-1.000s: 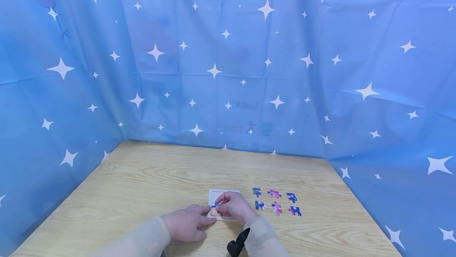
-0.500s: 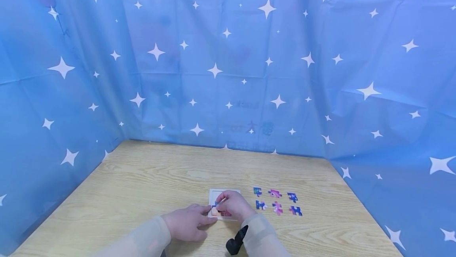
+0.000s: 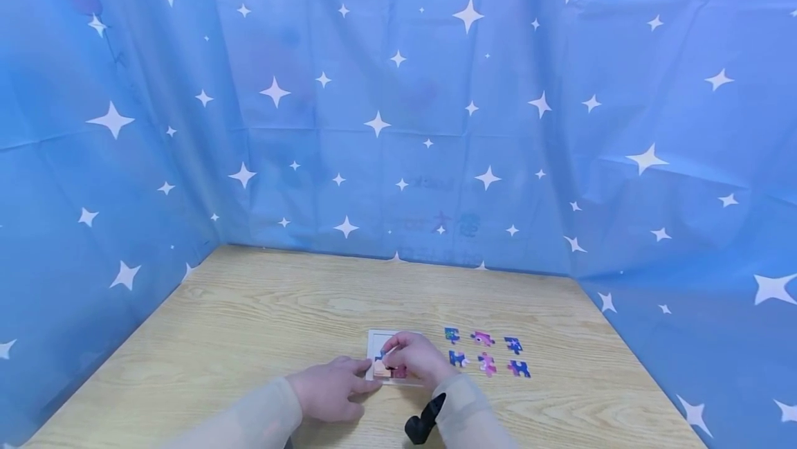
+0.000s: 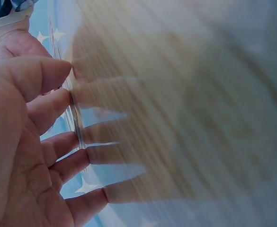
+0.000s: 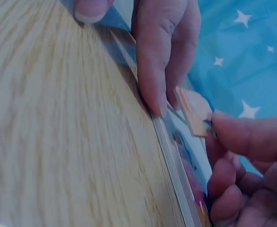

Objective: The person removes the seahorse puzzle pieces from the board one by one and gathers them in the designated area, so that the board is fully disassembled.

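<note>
In the head view a small white-framed puzzle tray [image 3: 377,335] lies near the front of the table. My right hand [image 3: 416,358] pinches a peach-and-blue jigsaw piece [image 5: 193,111] between thumb and fingers. The right wrist view shows that piece tilted above the tray's near left corner. A pinkish piece [image 3: 401,371] sits inside the tray along its near side, partly covered by the hand. My left hand [image 3: 330,388] lies at the tray's left edge, its extended fingers touching the frame. The left wrist view shows mostly the palm, fingers and tabletop.
Right of the tray, several loose jigsaw pieces lie in two rows, among them a pink piece with an eye [image 3: 482,338] and a dark blue piece [image 3: 519,369]. A blue star-patterned curtain [image 3: 398,103] encloses the wooden table [image 3: 280,297] at the back and sides.
The piece in my right hand has tilted and shifted slightly, and more of the pinkish piece beside it shows. My left hand stays at the tray's edge; the head view has drifted slightly.
</note>
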Motion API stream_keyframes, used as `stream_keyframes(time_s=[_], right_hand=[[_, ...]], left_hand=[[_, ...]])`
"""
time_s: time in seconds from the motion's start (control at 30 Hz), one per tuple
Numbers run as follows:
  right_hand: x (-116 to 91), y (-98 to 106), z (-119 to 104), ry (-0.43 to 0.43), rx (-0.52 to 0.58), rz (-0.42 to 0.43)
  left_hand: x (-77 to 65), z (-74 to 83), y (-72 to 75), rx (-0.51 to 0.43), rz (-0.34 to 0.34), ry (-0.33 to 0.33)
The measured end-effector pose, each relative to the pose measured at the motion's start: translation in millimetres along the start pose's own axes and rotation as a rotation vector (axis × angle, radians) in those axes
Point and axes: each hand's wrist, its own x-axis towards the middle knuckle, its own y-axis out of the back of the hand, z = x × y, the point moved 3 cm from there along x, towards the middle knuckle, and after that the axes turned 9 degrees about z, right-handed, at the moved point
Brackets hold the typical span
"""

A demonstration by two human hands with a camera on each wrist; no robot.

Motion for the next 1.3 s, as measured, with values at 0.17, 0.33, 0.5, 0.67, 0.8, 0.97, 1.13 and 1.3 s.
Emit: stream_keyframes(time_s=[0.17,0.33,0.5,0.67,0.8,0.97,1.13,1.3], right_hand=[[-0.2,7.1,1.0,-0.002,0.032,-0.028],[0.7,12.2,2.5,-0.002,0.058,-0.051],[-2.5,18.7,1.8,0.007,0.063,-0.048],[-6.0,30.8,5.1,0.008,0.011,-0.01],[-10.2,44.5,8.5,-0.007,-0.04,0.033],[-18.4,65.7,15.4,-0.029,-0.081,0.102],[-25.2,86.1,25.3,-0.046,-0.103,0.158],[-30.7,101.1,34.1,-0.045,-0.11,0.183]], left_hand=[[0.9,2.3,0.7,0.005,-0.001,0.012],[0.6,3.3,1.6,0.009,-0.001,0.018],[-0.7,4.9,3.8,-0.002,0.006,0.017],[-0.6,4.5,2.9,0.003,0.006,0.021],[-1.0,4.7,1.6,0.008,0.004,0.021],[-1.8,6.0,2.1,-0.007,0.001,0.019],[-2.5,5.8,1.7,-0.011,0.006,0.026],[-2.8,5.6,1.9,-0.018,0.005,0.024]])
